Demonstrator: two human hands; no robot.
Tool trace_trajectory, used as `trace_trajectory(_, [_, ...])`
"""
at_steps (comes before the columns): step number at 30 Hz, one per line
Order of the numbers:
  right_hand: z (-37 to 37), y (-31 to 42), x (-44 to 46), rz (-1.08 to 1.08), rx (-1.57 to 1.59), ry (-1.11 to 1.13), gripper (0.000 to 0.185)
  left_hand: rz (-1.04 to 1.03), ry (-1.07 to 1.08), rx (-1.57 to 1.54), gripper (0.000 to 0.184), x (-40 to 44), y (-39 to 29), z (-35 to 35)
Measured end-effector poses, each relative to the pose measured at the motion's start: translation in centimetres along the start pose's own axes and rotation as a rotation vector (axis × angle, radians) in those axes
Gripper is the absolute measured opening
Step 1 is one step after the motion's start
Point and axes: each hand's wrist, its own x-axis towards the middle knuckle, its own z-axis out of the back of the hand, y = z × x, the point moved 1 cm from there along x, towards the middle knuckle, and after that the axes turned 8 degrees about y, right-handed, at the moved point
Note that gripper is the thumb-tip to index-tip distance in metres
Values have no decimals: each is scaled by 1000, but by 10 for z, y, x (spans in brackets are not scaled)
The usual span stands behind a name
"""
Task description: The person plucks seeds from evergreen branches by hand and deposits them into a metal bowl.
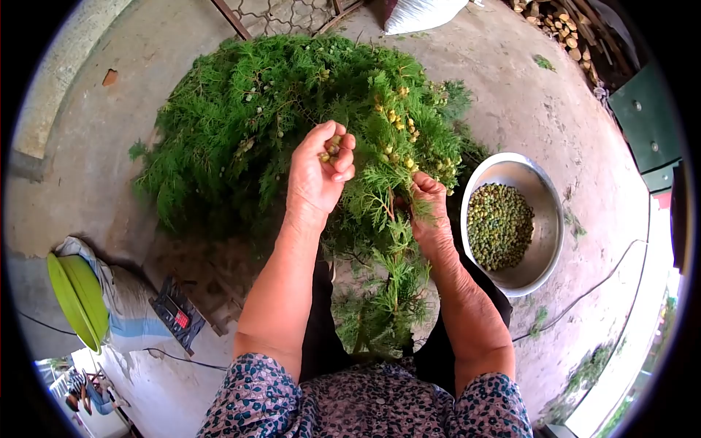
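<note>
A big heap of green conifer branches (241, 124) lies on the floor in front of me. My left hand (315, 171) is raised over its near side, fingers curled around several yellow-green seed cones (331, 151). To the right, my right hand (432, 212) has its fingers closed at a leafy conifer branch (380, 191) that reaches down between my legs; the fingertips are partly hidden by foliage. Yellowish cones (398, 120) hang in clusters just above that hand. Beside my right forearm stands a metal basin (549, 244), with many picked green cones (500, 226) inside.
At the left, a lime-green plastic basin (77, 299) leans against a grey sack (128, 299), near a dark tray-like object (177, 315). A white sack (423, 14) sits at the back; stacked firewood (562, 33) and a green cabinet (646, 117) are at the right. A cable (584, 296) crosses the floor.
</note>
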Motion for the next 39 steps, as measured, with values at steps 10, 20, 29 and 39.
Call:
trace_trajectory(10, [-10,0,-5,95,-236,101,17,-20,66,1085,24,6,19,2])
trace_trajectory(20, [-1,-11,1,193,-247,136,17,-76,62,1016,18,-2,22,-4])
trace_trajectory(29, [-4,-8,-8,204,-358,41,28,-139,-216,476,16,-2,12,-7])
trace_trajectory(39, [-8,-8,-7,124,-227,113,26,13,-21,289,6,1,7,-3])
